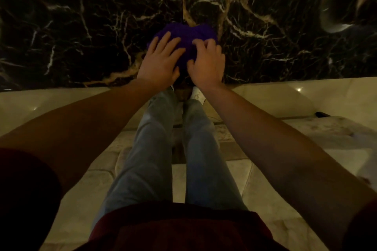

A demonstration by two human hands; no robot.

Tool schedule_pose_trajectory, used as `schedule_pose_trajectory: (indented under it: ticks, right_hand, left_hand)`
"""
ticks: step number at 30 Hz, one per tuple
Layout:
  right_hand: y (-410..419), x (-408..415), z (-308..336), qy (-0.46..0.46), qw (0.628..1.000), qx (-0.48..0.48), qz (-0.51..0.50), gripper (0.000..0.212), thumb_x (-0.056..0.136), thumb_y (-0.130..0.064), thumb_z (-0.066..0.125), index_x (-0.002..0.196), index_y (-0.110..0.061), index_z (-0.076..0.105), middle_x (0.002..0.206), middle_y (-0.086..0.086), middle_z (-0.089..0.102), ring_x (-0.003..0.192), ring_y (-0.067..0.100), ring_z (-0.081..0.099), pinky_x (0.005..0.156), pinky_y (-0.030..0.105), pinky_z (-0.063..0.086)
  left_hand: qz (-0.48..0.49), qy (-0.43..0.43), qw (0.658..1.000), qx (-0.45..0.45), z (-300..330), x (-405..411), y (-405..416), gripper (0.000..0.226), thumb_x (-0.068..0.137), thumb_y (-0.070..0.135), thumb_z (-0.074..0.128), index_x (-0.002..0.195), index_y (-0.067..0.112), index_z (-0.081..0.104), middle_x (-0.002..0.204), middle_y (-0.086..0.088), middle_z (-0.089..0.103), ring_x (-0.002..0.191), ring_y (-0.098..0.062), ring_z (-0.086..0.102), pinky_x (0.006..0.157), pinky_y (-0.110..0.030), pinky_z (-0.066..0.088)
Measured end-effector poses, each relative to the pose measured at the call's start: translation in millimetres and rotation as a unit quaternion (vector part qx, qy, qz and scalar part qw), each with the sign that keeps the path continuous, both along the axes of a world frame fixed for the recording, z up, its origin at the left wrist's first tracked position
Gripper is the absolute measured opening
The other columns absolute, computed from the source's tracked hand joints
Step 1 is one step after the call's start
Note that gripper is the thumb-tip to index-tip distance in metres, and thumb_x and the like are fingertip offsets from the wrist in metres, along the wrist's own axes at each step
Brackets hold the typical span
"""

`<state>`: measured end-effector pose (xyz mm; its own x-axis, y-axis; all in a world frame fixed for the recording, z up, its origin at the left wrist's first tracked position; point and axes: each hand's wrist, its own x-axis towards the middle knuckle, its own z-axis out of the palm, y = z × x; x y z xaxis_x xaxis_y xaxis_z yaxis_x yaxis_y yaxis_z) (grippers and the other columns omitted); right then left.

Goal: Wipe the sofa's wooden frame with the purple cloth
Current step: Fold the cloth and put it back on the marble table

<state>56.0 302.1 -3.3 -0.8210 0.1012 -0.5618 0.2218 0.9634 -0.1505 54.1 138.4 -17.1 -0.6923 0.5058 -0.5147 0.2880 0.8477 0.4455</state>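
The purple cloth (190, 32) is bunched between both hands, held out above the dark marble floor (81, 16). The left hand (161, 61) lies on it with straight fingers, while the right hand (206, 65) grips it, fingers curled.

This looks like a fancy room indoors, maybe in a home. A big dark stone slab (81, 16) with white and gold lines fills the far side. Just below the slab lies a shiny cream tile floor (265, 179). Little lights (299, 89) glint near the slab's bottom edge.
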Motion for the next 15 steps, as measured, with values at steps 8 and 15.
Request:
schedule_pose_trajectory:
  ticks: [8, 15]
  right_hand:
    - [-9, 11, 10, -0.040, 0.998, 0.018, 0.038, 0.065, 0.093, -0.037, 0.066, 0.153, -0.026, 0.043, 0.150, 0.005, 0.046, 0.133, 0.029, 0.046, 0.108, 0.046, 0.043]
    - [10, 10, 73, -0.026, 0.999, -0.031, 0.015, 0.067, 0.095, -0.038, 0.063, 0.155, -0.020, 0.040, 0.159, 0.009, 0.039, 0.142, 0.032, 0.040, 0.112, 0.048, 0.039]
  left_hand:
    - [-0.007, -0.059, 0.995, -0.075, -8, 5, -12, 0.073, 0.097, 0.043, 0.056, 0.161, 0.026, 0.026, 0.174, -0.007, 0.011, 0.159, -0.037, 0.006, 0.127, -0.062, 0.011]
    - [0.097, 0.008, 0.992, -0.074, 59, -2, 1, 0.069, 0.096, 0.044, 0.058, 0.156, 0.018, 0.037, 0.170, -0.015, 0.022, 0.156, -0.040, 0.020, 0.125, -0.059, 0.019]
